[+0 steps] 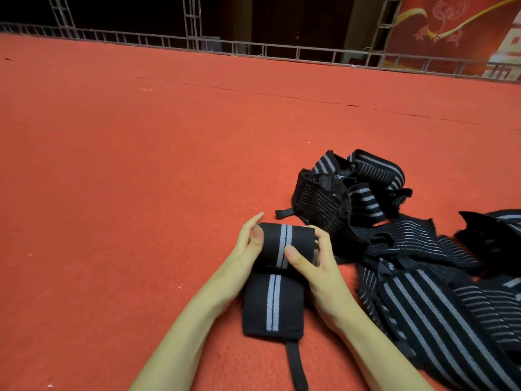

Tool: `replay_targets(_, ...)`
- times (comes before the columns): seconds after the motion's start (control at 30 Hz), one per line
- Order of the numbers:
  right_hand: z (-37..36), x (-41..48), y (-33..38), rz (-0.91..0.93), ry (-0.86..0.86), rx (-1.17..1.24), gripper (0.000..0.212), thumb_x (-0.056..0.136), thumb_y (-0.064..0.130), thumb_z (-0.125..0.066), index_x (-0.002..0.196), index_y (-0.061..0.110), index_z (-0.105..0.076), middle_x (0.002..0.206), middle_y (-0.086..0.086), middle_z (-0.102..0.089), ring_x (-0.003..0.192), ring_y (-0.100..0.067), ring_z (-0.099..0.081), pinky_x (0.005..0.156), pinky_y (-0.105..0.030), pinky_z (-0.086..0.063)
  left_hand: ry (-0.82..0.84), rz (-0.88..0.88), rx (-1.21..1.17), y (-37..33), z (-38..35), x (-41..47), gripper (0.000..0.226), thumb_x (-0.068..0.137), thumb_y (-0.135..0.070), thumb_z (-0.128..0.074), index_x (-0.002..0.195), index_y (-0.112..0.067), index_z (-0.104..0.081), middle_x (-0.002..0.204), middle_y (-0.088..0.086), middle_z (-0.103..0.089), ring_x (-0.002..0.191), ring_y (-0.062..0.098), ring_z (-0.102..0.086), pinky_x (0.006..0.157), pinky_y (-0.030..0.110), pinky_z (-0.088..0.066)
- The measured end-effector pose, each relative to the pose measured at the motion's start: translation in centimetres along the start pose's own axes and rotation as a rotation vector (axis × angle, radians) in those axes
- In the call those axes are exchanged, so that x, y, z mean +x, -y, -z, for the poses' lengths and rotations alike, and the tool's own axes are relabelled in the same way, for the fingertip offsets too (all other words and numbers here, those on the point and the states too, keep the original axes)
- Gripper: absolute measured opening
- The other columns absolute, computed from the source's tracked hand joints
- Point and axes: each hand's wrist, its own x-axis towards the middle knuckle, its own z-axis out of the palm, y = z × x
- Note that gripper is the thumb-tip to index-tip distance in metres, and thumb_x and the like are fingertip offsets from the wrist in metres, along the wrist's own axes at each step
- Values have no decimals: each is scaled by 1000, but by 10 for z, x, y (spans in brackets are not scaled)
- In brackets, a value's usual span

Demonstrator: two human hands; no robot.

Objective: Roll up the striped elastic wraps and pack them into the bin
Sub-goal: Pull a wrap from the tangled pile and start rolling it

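The carpet (141,165) is red and covers the whole floor, with seams running across its far part. A metal truss (253,49) runs along the far edge of the carpet, with upright sections rising from it. A red banner (451,32) with yellow lines hangs at the upper right, behind the truss.

A pile (423,277) of loose black wraps with grey stripes lies on the carpet at the right. It extends from mid-frame to the lower right corner. The wraps in it are tangled and overlap one another; none of them is rolled. A small black loop (283,213) projects from the near left side of the pile onto the carpet.

The wrap (272,306) being worked lies on the carpet just left of the pile, between the two forearms. It is black with a double grey stripe down its centre. Its far end is wound into a roll, and its near part lies flat.

The right hand (315,263) grasps the right end of the roll, thumb on the front and fingers curled over the top. The left hand (249,244) is not clenched. It presses against the left end of the roll with near-straight fingers, thumb tip on the roll's edge.

A narrow black strap (294,362) extends from the wrap's near edge toward the bottom of the frame.
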Motion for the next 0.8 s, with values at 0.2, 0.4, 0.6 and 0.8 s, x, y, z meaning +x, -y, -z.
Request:
replay_targets(0.2, 2, -1, 3, 40, 9, -51, 60, 66, 38, -76, 119, 26, -50, 110, -2, -61, 100, -10, -62, 88, -27, -52, -5, 95, -117, -8, 5, 0, 37, 88, -55, -57, 114, -30, -59, 111, 6, -70, 98, 30, -69, 90, 48, -50)
replay_targets(0.4, -2, 2, 4, -103, -61, 112, 84, 65, 71, -68, 131, 24, -45, 122, -2, -62, 111, -14, -62, 93, -33, -52, -30, 16, -221, -5, 2, 0, 35, 80, -20, -73, 113, -25, -63, 111, 4, -63, 92, 12, -65, 68, 25, -52)
replay_targets(0.6, 2, 3, 9, -139, -97, 182, 57, 72, 25, -66, 125, 13, -47, 93, 7, -72, 87, -7, -68, 70, -20, -55, -3, 0, -222, -5, -2, -2, 45, 84, -24, -62, 129, -31, -55, 123, -4, -63, 109, 9, -64, 80, 21, -52)
replay_targets(0.8, 1, 1, 8, -111, -89, 221, 67, 70, 8, -78, 126, 19, -43, 122, -15, -62, 102, -18, -66, 80, -27, -55, -101, 37, 147, 1, 4, 1, 72, 65, -90, -46, 129, -58, -44, 131, -21, -57, 123, 2, -52, 110, 44, -37)
